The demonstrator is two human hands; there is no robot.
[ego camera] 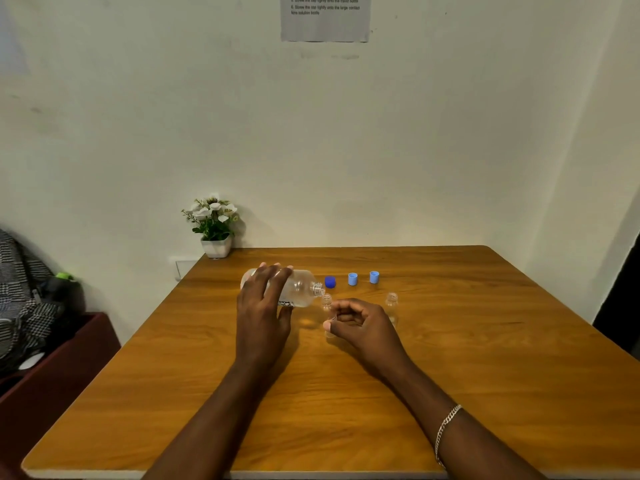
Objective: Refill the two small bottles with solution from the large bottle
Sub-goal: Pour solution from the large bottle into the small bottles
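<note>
My left hand (265, 306) grips the large clear bottle (299, 287), which is tipped almost level with its open neck pointing right, just over the mouth of a small clear bottle (327, 303). My right hand (358, 323) holds that small bottle upright on the table, fingers curled round its body. The second small clear bottle (391, 304) stands uncapped just right of my right hand. Behind them on the table lie a dark blue cap (330, 282) and two light blue caps (352, 279) (374, 277).
The wooden table (485, 375) stands against a white wall. A white pot of flowers (214, 225) sits at its far left corner. A printed sheet (325, 17) hangs on the wall. Left of the table are a dark red box (52, 368) and a checked bag (24, 292).
</note>
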